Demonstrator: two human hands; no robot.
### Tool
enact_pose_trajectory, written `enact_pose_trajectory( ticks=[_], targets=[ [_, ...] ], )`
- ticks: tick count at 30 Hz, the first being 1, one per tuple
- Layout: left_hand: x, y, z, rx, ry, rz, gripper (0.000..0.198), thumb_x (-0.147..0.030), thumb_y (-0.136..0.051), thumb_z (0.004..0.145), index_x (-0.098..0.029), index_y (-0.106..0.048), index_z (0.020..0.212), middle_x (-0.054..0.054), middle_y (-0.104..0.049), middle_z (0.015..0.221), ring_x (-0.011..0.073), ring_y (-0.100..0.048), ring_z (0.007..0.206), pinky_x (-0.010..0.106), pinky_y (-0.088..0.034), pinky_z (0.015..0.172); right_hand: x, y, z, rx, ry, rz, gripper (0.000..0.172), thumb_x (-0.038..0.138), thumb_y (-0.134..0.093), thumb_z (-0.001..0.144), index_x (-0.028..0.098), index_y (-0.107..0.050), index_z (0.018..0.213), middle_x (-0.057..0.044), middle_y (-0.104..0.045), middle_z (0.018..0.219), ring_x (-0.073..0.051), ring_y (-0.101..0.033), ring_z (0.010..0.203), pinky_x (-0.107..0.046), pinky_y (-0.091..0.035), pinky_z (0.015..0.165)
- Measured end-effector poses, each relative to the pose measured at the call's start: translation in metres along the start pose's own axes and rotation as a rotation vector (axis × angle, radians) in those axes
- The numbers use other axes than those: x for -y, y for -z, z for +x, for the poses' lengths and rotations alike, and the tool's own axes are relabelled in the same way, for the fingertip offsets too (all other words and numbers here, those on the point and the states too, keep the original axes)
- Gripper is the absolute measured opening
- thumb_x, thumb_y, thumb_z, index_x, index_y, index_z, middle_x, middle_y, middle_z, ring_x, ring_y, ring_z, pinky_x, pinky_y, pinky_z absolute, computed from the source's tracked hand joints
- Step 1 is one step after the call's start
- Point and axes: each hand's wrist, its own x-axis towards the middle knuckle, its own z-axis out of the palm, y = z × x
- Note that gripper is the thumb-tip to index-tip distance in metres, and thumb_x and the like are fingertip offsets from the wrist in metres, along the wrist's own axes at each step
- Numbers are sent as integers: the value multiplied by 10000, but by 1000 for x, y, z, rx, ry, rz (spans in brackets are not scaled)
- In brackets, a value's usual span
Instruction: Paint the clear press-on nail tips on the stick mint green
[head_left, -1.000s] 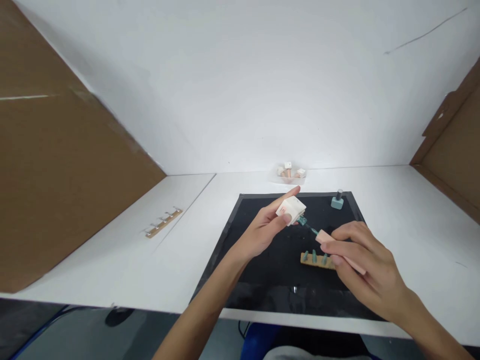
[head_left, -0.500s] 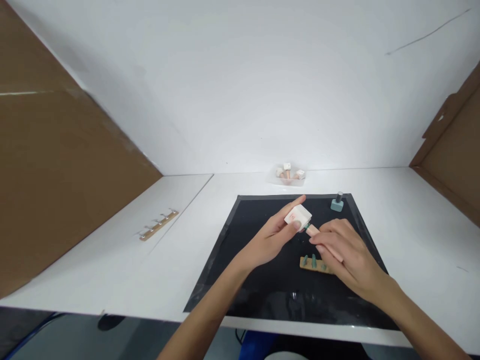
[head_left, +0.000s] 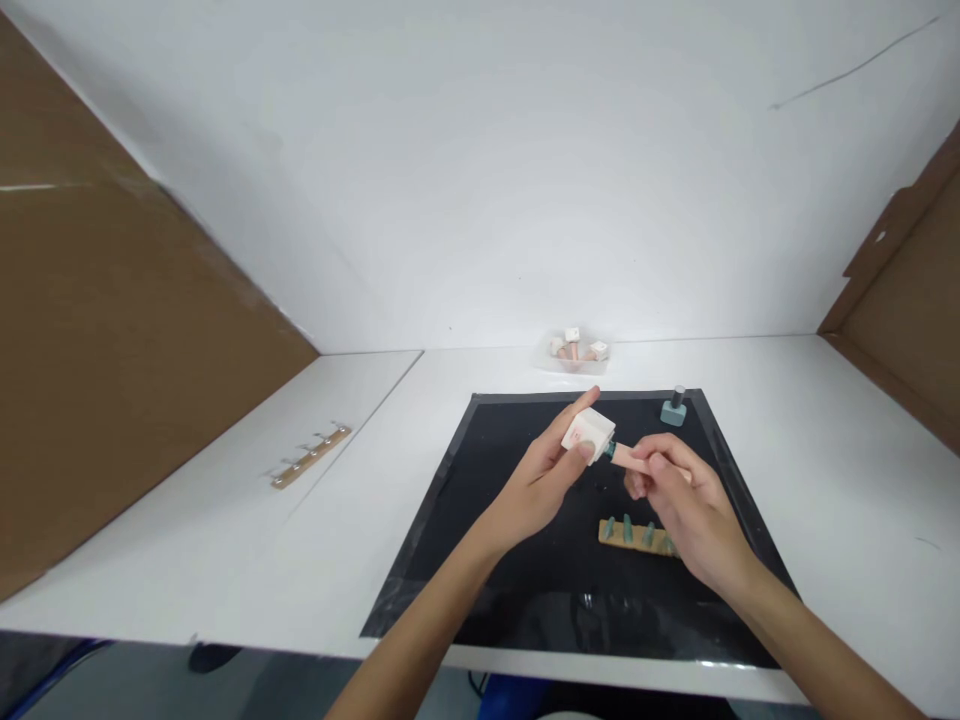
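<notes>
Between my hands is a white, square nail polish bottle [head_left: 588, 432] with red marks on its side, tilted with its long, pale pink cap [head_left: 628, 458] toward the right. My left hand [head_left: 541, 484] is closed around the bottle, thumb on the near side. My right hand [head_left: 694, 510] pinches the cap, hiding its far end. A teal band shows where cap and bottle meet; whether they are apart there I cannot tell. Below them, a wooden strip [head_left: 631, 543] bearing several upright teal nail tips [head_left: 628, 528] lies on the black mat [head_left: 517, 560], its right end behind my right hand.
A teal bottle with a dark cap [head_left: 673, 412] stands at the mat's back right corner. Behind the mat, a clear tray [head_left: 592, 367] holds several white bottles with pink caps. Another wooden strip [head_left: 311, 458] with clear tips lies left. Brown cardboard panels [head_left: 135, 330] flank the white table.
My right hand has rolled round the pink cap and changed its grip, baring more of the wooden strip. The bottle has shifted slightly left in my left hand.
</notes>
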Motion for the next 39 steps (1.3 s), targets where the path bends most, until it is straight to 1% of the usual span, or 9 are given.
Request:
enact_pose_trajectory(
  ticks=[2, 4, 7, 13, 17, 20, 25, 32, 39],
  targets=[
    [3, -3, 1, -29, 12, -18, 590, -492, -496, 860, -197, -450, 1368, 91, -551, 1303, 223, -542, 1032, 332, -410, 933, -3, 1, -2, 2, 237, -285, 122, 238, -497, 884, 218, -615, 860, -3, -517, 700, -159, -494, 635, -300, -403, 601],
    [7, -5, 2, -56, 38, -39, 571, -469, -528, 844, -196, -479, 1344, 86, -545, 1321, 238, -529, 1088, 342, -392, 966, -4, 4, -2, 40, 342, -457, 129, 176, -502, 863, 215, -624, 873, 1, -507, 700, -154, -476, 620, -297, -387, 593],
    [18, -4, 4, -79, 118, -119, 533, -447, -561, 819, -184, -534, 1282, 75, -633, 1172, 227, -556, 1025, 334, -408, 929, -2, 9, 2, 63, 148, -379, 135, 227, -490, 886, 216, -620, 854, 17, -484, 672, -128, -434, 553, -269, -365, 539],
    [48, 7, 6, -285, 163, -254, 400, -379, -676, 694, -186, -593, 1035, 19, -640, 898, 151, -566, 807, 265, -426, 771, 10, 20, 1, -152, -183, 162, 241, 436, -648, 790, 211, -617, 711, 42, -439, 574, -115, -421, 567, -244, -384, 576],
    [65, 15, 2, -218, 193, -42, 329, -298, -723, 620, -182, -571, 887, -6, -606, 794, 135, -547, 722, 263, -413, 717, 18, 26, -8, -121, -278, 358, 247, 440, -665, 793, 210, -623, 715, 48, -421, 543, -106, -394, 545, -236, -397, 575],
    [69, 17, -1, -148, 245, -34, 321, -298, -728, 609, -178, -561, 856, -11, -604, 754, 139, -549, 712, 268, -413, 713, 21, 28, -13, -112, -321, 444, 234, 421, -668, 797, 209, -623, 711, 48, -422, 536, -99, -373, 526, -228, -391, 551],
    [49, 12, -8, -153, 336, -325, 350, -335, -763, 594, -171, -612, 864, -13, -633, 754, 121, -553, 680, 242, -413, 683, 23, 29, -16, -137, -350, 455, 279, 477, -682, 773, 201, -656, 750, 53, -432, 496, -92, -384, 505, -221, -393, 551],
    [4, 1, -14, -56, 313, -594, 419, -449, -807, 574, -150, -685, 843, 38, -685, 742, 151, -614, 707, 247, -439, 687, 28, 21, -16, -159, -347, 350, 286, 488, -711, 740, 206, -671, 758, 50, -482, 453, -99, -443, 494, -222, -407, 546],
    [-17, -6, -18, 4, 322, -619, 380, -430, -819, 579, -165, -699, 823, 16, -678, 741, 131, -608, 701, 231, -445, 684, 32, 20, -22, -81, -127, 134, 244, 463, -686, 772, 223, -640, 769, 20, -571, 528, -127, -514, 508, -226, -431, 478]
  ],
)
